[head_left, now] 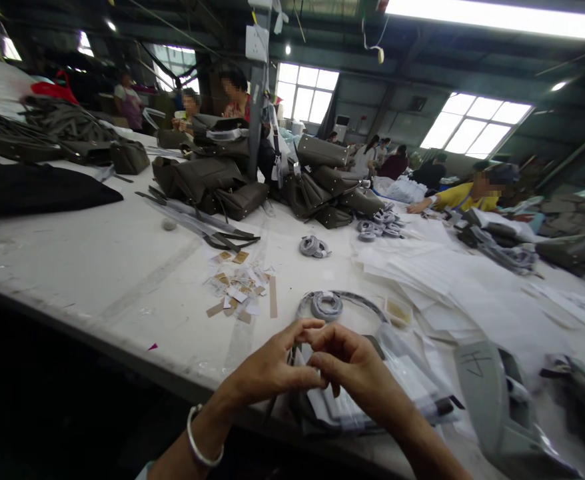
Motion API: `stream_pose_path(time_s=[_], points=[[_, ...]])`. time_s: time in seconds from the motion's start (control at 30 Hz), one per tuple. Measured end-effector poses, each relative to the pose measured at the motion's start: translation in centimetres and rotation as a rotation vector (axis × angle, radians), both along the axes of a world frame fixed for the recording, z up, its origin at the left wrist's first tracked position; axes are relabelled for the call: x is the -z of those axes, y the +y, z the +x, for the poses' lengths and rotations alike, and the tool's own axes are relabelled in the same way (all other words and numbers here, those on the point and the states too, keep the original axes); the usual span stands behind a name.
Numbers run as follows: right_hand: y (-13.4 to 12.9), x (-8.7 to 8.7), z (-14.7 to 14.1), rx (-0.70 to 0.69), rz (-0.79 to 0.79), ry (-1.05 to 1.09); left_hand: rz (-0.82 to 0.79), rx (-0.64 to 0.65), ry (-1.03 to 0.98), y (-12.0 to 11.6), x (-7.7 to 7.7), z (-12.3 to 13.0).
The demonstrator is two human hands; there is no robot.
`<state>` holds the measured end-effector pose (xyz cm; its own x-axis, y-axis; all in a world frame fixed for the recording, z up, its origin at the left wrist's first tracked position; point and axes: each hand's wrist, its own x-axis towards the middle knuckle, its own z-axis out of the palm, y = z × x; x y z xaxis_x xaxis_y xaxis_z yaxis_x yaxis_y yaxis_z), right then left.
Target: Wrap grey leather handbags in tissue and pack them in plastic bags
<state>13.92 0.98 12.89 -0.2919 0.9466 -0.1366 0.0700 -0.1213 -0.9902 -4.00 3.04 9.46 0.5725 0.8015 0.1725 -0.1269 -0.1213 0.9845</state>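
Note:
Both hands meet above a dark bag (pixel 397 383) wrapped in clear plastic with white paper at the table's front edge. My left hand (pixel 272 363) is curved, its thumb and fingers apart with no object visible between them. Against its fingertips, my right hand (pixel 352 367) has its fingers curled in toward the thumb; whatever they pinch, if anything, is too small to make out. Just beyond the hands lies a coiled, wrapped grey strap (pixel 326 307), with a longer strap handle (pixel 365 298) arching behind it.
Small cards and tags (pixel 240 290) lie scattered to the left. A grey tape dispenser (pixel 477 387) stands at right, near white paper sheets (pixel 432 280) and a small clear dish (pixel 398 312). Dark bags (pixel 207 183) are heaped around a post (pixel 256 120). A person in yellow (pixel 467 193) works across the table.

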Motion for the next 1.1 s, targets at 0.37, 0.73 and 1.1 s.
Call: stream_pose_path(time_s=[0.37,0.73,1.1], points=[[-0.2,-1.6,2.7,-0.003,-0.061,0.181,-0.017,0.065,0.210,-0.3,0.5,-0.9],[-0.7,-1.8,4.0,-0.301,-0.096,-0.264,-0.319,0.312,-0.023,-0.6,0.8,-1.0],[1.1,0.3,2.1,-0.045,-0.090,0.526,-0.301,0.100,-0.150,0.9,3.0,0.2]])
